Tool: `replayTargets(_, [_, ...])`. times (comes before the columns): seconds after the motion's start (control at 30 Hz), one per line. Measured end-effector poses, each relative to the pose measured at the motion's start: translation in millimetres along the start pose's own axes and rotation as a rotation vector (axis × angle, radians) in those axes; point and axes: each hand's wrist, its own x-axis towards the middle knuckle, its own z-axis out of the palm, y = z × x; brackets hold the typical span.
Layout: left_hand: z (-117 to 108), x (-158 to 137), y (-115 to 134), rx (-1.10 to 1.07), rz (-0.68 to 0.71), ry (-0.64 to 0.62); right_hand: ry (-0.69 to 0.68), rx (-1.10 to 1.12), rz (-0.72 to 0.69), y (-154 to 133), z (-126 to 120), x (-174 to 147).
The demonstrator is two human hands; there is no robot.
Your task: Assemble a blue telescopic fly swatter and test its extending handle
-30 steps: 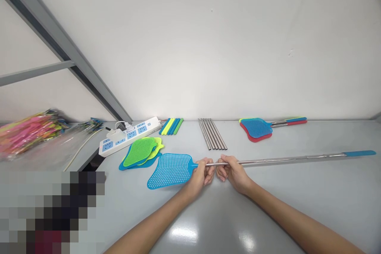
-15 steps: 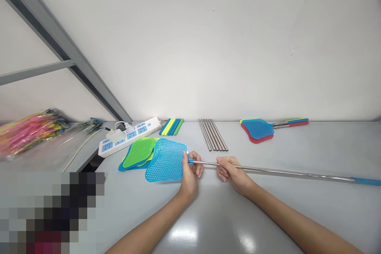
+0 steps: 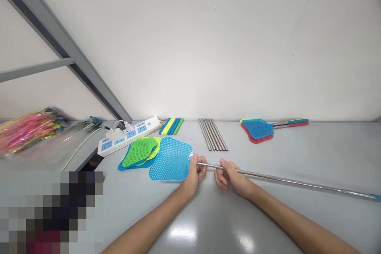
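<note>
A blue fly swatter with a perforated head and a long, extended metal rod lies across both hands above the table. My left hand is closed at its neck, where the head meets the rod. Further right, my right hand pinches the rod between thumb and fingers. The rod slants down to the right, ending in a blue grip cut off by the frame edge. Behind the held head, loose green, yellow and blue swatter heads lie in an overlapping pile.
A white power strip with plugs stands at the left. Along the wall lie coloured grip sleeves, metal tubes and a stack of whole swatters. Bagged colourful items sit far left beside a metal frame.
The swatter and both hands have shifted slightly; the head moved right, and the rod's far end dropped lower and further out of frame. Both hands keep their hold.
</note>
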Motion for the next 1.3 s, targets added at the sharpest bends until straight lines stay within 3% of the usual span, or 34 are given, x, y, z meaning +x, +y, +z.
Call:
replayTargets(0.17, [1.4,-3.8,1.0,0.059,-0.001,-0.07,-0.002,-0.035,0.016,-2.6,1.0,-1.2])
replayTargets(0.53, [4.0,-11.0,-1.0,0.118,-0.006,-0.021,-0.04,-0.107,0.032,-4.5,1.6,-3.8])
replayTargets(0.73, [9.8,-16.7,0.5,0.113,-0.03,-0.074,-0.052,-0.198,0.027,-4.4,1.4,-5.0])
replayTargets(0.83, [14.9,-16.2,2.2,0.06,-0.054,-0.048,-0.006,-0.167,0.015,-3.6,1.9,-4.3])
replayTargets(1.03, [23.5,-12.1,5.9,-0.044,-0.029,0.153,0.17,0.029,-0.08,1.4,1.0,0.0])
replayTargets(1.3, [17.4,-8.9,1.3,-0.121,0.004,0.28,0.422,0.288,-0.198,3.9,2.1,3.9])
